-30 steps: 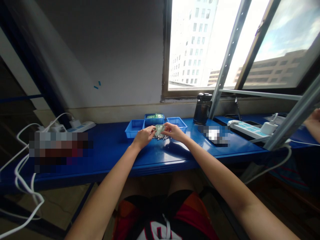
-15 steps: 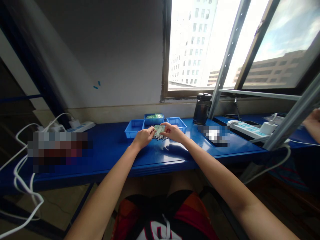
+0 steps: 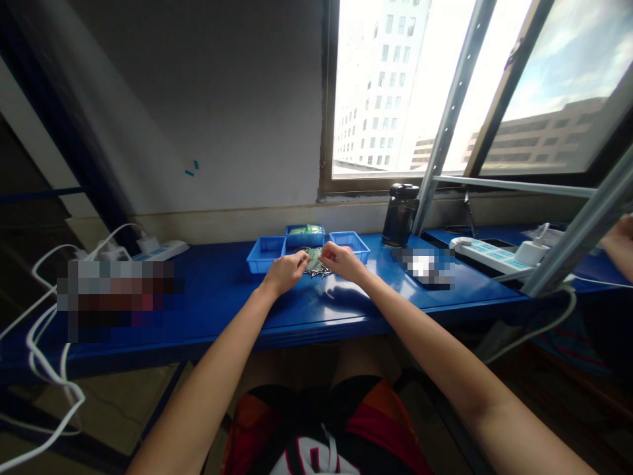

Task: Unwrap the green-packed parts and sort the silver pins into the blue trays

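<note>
Between my hands is a small, clear greenish plastic bag [image 3: 314,258], stretched just above the pile of screws. My left hand [image 3: 288,270] pinches its left edge with thumb and forefinger. Opposite it, my right hand [image 3: 341,260] has its fingers closed at the bag's right edge. A heap of thin shiny metal pieces that look like screws [image 3: 319,272] lies on the blue table [image 3: 306,310] below. What the bag contains is too small to make out.
Blue trays stand behind my hands: one at left [image 3: 266,254], one at right [image 3: 353,243], and a back one [image 3: 305,232] holding green bags. A black bottle [image 3: 399,214], power strip [image 3: 499,257] and metal post [image 3: 576,221] are rightward. Another person's hand [image 3: 620,234] shows far right.
My right fingers have drawn closer together on the bag's edge, and the bag has shifted slightly. My left hand stays nearly in place.
</note>
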{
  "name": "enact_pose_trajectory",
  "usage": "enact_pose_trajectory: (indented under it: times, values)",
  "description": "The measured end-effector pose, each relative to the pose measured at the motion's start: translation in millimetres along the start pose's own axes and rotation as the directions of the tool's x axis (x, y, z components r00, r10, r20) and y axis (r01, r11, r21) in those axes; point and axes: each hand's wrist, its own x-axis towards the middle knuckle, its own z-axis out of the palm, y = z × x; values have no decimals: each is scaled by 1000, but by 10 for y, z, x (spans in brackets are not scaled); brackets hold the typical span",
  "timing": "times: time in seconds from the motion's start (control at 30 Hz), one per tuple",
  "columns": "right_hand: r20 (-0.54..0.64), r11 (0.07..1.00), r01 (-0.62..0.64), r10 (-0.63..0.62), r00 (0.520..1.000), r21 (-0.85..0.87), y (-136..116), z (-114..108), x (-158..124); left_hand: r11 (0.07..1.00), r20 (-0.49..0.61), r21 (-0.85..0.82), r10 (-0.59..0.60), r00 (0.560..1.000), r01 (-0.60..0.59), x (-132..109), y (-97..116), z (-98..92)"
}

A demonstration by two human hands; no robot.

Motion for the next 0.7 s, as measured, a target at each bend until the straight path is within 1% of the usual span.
enact_pose_trajectory:
  times: [0.27, 0.4, 0.53, 0.6, 0.7]
  values:
    - [-20, 992, 94, -96, 995, -84, -26, 3, 5, 998, -77, -16, 58, 995, -60, 9, -7, 15]
    - [-51, 979, 150, -158, 986, -139, -62, 5, -3, 997, -54, 11, 76, 996, -75, 2, 16, -3]
    - [8, 967, 213, -214, 977, -142, -113, 12, -18, 992, -42, -22, 122, 992, -123, -17, 40, -10]
    - [3, 968, 213, -215, 977, -136, -123, 7, -18, 991, -58, -66, 114, 992, -118, -19, 40, -8]
    - [-66, 984, 155, -161, 985, -90, -115, -10, -6, 991, -78, -114, 67, 995, -76, -11, 27, -1]
